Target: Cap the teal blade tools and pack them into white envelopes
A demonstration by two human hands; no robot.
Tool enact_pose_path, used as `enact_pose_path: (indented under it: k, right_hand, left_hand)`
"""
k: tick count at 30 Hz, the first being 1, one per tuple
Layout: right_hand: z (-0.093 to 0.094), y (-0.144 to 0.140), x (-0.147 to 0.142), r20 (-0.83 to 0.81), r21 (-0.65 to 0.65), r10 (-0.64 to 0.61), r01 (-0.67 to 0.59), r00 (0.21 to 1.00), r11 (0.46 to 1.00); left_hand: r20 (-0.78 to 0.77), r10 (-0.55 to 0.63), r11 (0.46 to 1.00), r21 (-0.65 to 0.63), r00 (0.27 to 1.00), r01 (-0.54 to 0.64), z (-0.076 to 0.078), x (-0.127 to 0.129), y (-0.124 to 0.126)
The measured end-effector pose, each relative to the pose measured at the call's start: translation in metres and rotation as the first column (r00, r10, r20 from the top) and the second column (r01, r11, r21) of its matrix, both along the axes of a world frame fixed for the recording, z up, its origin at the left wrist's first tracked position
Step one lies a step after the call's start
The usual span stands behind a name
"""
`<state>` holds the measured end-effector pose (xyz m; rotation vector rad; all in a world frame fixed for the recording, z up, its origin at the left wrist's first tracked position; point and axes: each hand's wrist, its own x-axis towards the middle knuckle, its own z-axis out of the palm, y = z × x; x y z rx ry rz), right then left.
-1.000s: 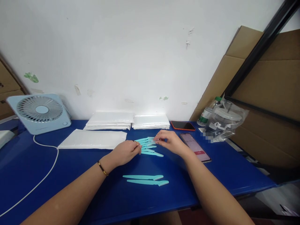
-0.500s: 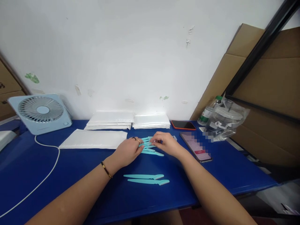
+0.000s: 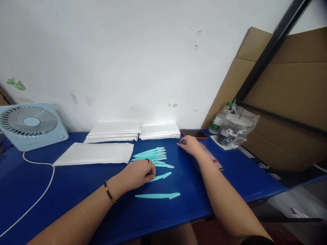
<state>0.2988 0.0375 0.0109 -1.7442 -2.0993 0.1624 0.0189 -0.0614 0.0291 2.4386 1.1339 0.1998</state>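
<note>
My left hand (image 3: 141, 173) has its fingers curled round the handle of a turquoise eyebrow razor (image 3: 163, 176), whose blade end points right. Just beyond it, several more eyebrow razors (image 3: 153, 153) lie in an overlapping fan, blade ends to the right. A single eyebrow razor (image 3: 157, 196) rests nearer the table's front edge. Over to the right, my right hand (image 3: 191, 145) pinches a small translucent piece (image 3: 178, 144) close to the tabletop; its exact kind is too small to make out.
White padded mailers (image 3: 94, 153) lie flat at left, with two stacks (image 3: 114, 128) against the wall. A blue fan (image 3: 32, 124) stands far left, its cable crossing the table. An orange-edged phone (image 3: 195, 133), another phone (image 3: 213, 156), a bottle (image 3: 217, 122) and a bagged cup (image 3: 237, 126) are at right.
My left hand has come off the fan of razors, nearer me, and holds one razor. My right hand has moved right to the small translucent piece. One razor instead of two lies in front.
</note>
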Motion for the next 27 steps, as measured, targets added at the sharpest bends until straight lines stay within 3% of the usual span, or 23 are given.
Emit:
enact_pose_path:
  k: [3,6,9,13,15,17,21,27]
  right_hand:
    - [-0.008,0.004,-0.009,0.018,-0.046,0.029,-0.028,0.999,0.999]
    - [-0.003,-0.001,-0.013,-0.045,-0.063,0.084,-0.087,0.995,0.994]
    - [0.011,-0.014,-0.014,-0.218,-0.062,0.167,-0.184,0.962,0.981]
    - [0.028,-0.030,-0.018,-0.462,-0.112,0.276,-0.364,0.843,0.925]
    - [0.031,-0.035,-0.022,-0.538,-0.083,0.334,-0.443,0.774,0.893]
    - [0.032,-0.038,-0.027,-0.577,0.000,0.411,-0.504,0.705,0.864]
    - [0.031,-0.042,-0.036,-0.565,0.177,0.534,-0.539,0.629,0.823]
    - [0.033,-0.046,-0.040,-0.540,0.181,0.571,-0.577,0.619,0.797]
  left_hand:
    - [-0.012,0.048,0.993,0.106,0.999,-0.047,-0.002,0.000,0.003]
    - [-0.040,0.035,0.990,0.139,0.999,-0.029,-0.002,-0.001,0.004]
    - [-0.103,0.044,0.982,0.188,0.994,-0.024,-0.004,0.000,0.004]
    - [-0.082,0.095,0.971,0.229,0.992,-0.074,-0.007,-0.001,0.008]
    - [0.041,0.126,0.978,0.163,0.991,-0.131,-0.006,-0.005,0.012]
    - [0.190,0.189,0.981,0.011,0.963,-0.195,-0.004,-0.009,0.016]
    - [0.320,0.314,0.928,-0.300,0.894,-0.219,-0.001,-0.016,0.021]
    - [0.336,0.373,0.897,-0.368,0.865,-0.244,-0.004,-0.018,0.023]
